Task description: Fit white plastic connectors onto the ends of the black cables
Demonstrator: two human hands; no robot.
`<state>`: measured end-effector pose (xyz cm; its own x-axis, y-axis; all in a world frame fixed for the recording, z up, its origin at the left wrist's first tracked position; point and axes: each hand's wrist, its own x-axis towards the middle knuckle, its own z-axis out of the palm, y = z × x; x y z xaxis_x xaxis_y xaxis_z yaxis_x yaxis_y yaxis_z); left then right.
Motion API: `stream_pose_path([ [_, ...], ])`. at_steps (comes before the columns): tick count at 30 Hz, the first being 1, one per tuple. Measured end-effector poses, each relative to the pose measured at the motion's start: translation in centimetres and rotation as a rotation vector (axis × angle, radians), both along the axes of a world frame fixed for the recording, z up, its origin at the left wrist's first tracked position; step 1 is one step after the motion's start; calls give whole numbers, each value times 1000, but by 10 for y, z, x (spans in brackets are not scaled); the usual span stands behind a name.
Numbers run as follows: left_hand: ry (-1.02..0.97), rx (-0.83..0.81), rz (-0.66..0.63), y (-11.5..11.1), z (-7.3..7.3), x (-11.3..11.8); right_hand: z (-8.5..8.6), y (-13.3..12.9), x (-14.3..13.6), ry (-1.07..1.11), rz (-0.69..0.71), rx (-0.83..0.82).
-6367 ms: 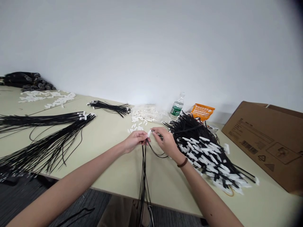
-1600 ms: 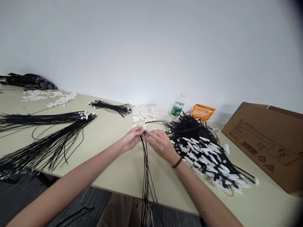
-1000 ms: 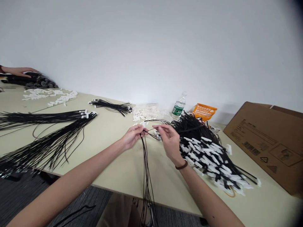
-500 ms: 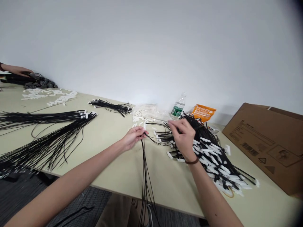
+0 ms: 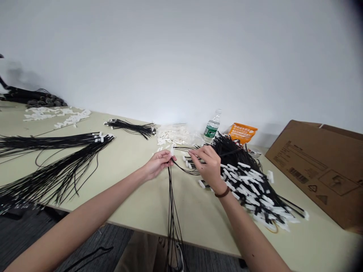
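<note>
Near the middle of the table, my left hand [image 5: 158, 164] is closed on a white plastic connector [image 5: 172, 150] and the thin black cables [image 5: 170, 200] at it. Several of these cables hang down past the table's front edge; others loop out to the right. My right hand [image 5: 208, 165] is pinched, thumb against fingers, at the looped black cables to the right of the connector. Exactly how many strands it grips I cannot tell. Just behind and beneath my right hand lies a large heap of black cables with white connectors [image 5: 252, 185].
Black cable bundles [image 5: 56, 162] spread over the left side, with a smaller bundle [image 5: 132, 126] behind. Loose white connectors [image 5: 69, 115] lie far left. A clear bag of white pieces [image 5: 177, 134], a water bottle [image 5: 212, 126], an orange packet [image 5: 242, 132] and a cardboard box [image 5: 314, 173] stand toward the right.
My right hand has moved left, closer to my left hand, along the looped cables. A co-worker's hand at the far left is gone from view. My left hand keeps its hold.
</note>
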<state>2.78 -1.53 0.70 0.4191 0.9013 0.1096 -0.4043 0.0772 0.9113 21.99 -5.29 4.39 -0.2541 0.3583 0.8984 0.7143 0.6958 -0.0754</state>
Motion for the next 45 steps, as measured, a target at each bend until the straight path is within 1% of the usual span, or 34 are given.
stream_pose_path([
  [14, -5, -2, -18, 0, 0, 0, 0, 0, 0, 12, 0, 31],
  [28, -24, -6, -16, 0, 1, -1, 2, 3, 4, -64, 18, 84],
  [45, -41, -6, -30, 1, 0, -1, 0, 4, 5, -47, 34, 80],
])
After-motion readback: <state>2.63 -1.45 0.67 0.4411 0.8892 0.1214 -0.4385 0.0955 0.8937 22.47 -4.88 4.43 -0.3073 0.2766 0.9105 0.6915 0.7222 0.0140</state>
